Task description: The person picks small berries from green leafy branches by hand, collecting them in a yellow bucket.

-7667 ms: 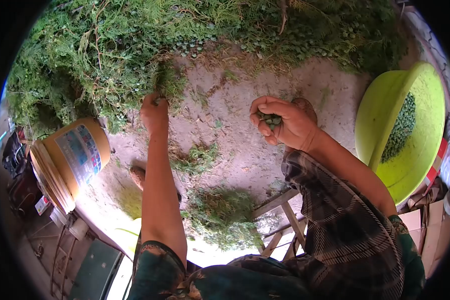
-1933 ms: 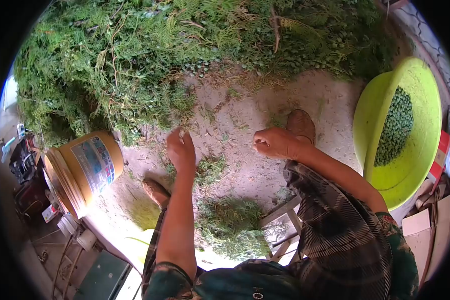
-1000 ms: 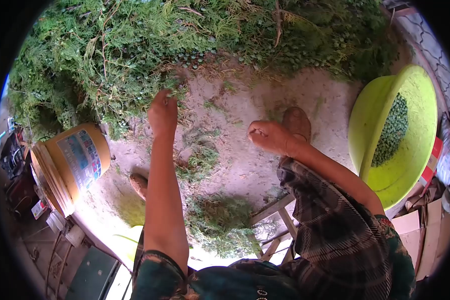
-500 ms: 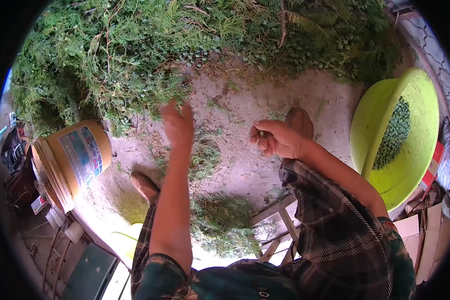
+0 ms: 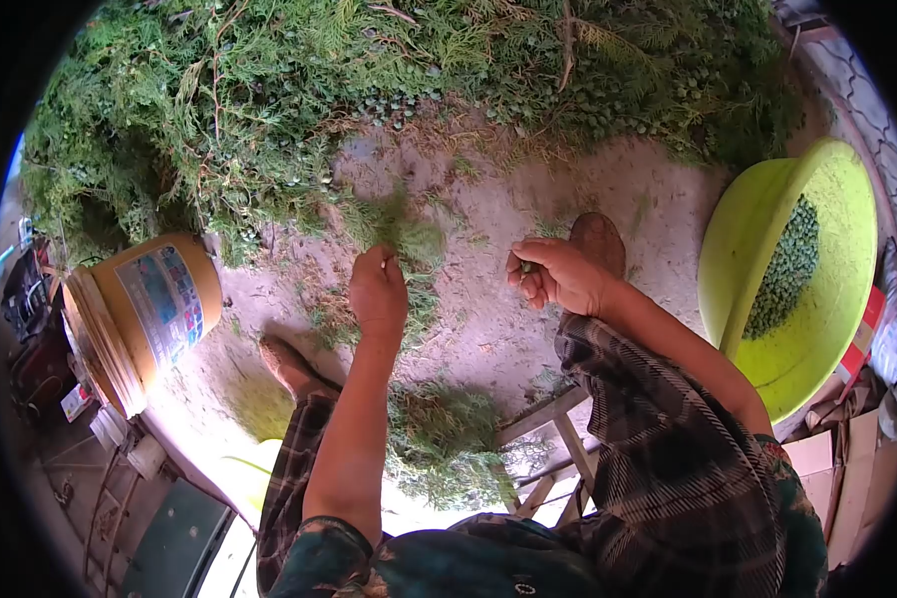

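My left hand [image 5: 379,289] is closed on a small green sprig [image 5: 409,234], which is blurred and hangs above the floor near the branch pile. To its right, my right hand [image 5: 558,274] is curled with fingers pressed together; something small and greenish shows between thumb and fingers, too small to name. A large heap of green conifer branches [image 5: 389,60] with bluish-green berries spreads along the top of the view. At the right, a yellow-green basin [image 5: 837,309] stands tilted and holds many green berries [image 5: 789,264].
A yellow bucket [image 5: 184,299] with a label is at the left. Loose greenery [image 5: 448,429] lies on the floor between my legs, near a wooden frame [image 5: 543,417]. Cardboard [image 5: 857,468] is at the lower right. Both my feet rest on the floor.
My left hand has moved right and slightly down from the pile's edge, and its fingers have closed on a sprig. My right hand has hardly moved.
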{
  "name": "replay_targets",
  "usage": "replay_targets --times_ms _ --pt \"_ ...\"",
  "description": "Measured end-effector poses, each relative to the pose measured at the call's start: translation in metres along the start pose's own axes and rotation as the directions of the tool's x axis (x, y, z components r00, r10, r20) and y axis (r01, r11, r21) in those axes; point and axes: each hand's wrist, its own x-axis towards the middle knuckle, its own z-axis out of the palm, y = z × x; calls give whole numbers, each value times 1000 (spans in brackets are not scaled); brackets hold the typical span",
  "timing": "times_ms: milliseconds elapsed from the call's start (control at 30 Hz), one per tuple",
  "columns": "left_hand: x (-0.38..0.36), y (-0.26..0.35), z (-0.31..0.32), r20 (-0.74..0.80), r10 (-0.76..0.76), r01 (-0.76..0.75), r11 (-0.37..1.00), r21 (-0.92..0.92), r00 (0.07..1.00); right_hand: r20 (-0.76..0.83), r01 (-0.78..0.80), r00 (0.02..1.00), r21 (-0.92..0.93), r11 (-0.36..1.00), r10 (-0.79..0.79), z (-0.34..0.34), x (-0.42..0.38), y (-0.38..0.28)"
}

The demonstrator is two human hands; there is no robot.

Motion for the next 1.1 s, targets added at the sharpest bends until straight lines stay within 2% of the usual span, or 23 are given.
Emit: replay_targets --times_ms 133,200,267,333,367,433,500,567,633,733,800,867,933,1000,1033,1100 --pt "2 -15 -11 74 31 -31 1000 -4 997 -22 -20 1000 -8 1000 20 0 -1 1" --pt "28 -8 -19 -48 -180 178 984 -30 983 -29 -11 1000 -12 1000 11 -1 0 1" --pt "60 -13 -23 -170 -212 211 977 -20 963 -27 -7 1000 -23 1000 7 -1 1 0" --pt "92 -28 -14 -235 -274 302 949 90 933 -24 0 1000 -25 1000 0 0 -1 -1" --pt "99 -32 -12 -234 -275 303 949 89 932 -18 9 1000 -25 1000 -9 0 -1 -2" --pt "110 -39 -8 -113 -218 239 942 234 969 -13 13 1000 -15 1000 -13 -2 0 0" --pt "117 -47 -8 -157 -155 185 961 204 975 -9 21 1000 -1 1000 -21 -2 0 -1" --pt "120 -48 -12 -91 -167 178 975 136 982 -37 10 999 -3 1000 -10 0 -2 -1" --pt "118 -41 -18 -88 -189 201 968 150 978 -41 0 999 -28 1000 -2 1 -2 -1" --pt "112 -44 -24 -3 -204 203 973 110 979 -17 2 1000 -51 999 -3 0 -2 -3" --pt "85 -36 -30 64 -408 411 884 -222 911 7 15 1000 -46 999 -15 0 -2 -6" --pt "49 -1 -38 211 -447 481 665 -571 869 82 15 996 11 1000 -16 5 -1 -7" --pt "23 12 -34 348 -443 532 412 -740 826 101 17 995 11 1000 -18 16 0 -11" --pt "5 24 -33 444 -335 548 353 -759 831 122 25 992 6 1000 -25 28 -1 -15" --pt "-4 36 -30 442 -334 546 354 -760 832 136 -22 991 41 999 16 34 -3 -16" --pt "-12 74 -34 493 -31 404 620 -673 870 155 -62 987 77 995 50 42 -7 -20"
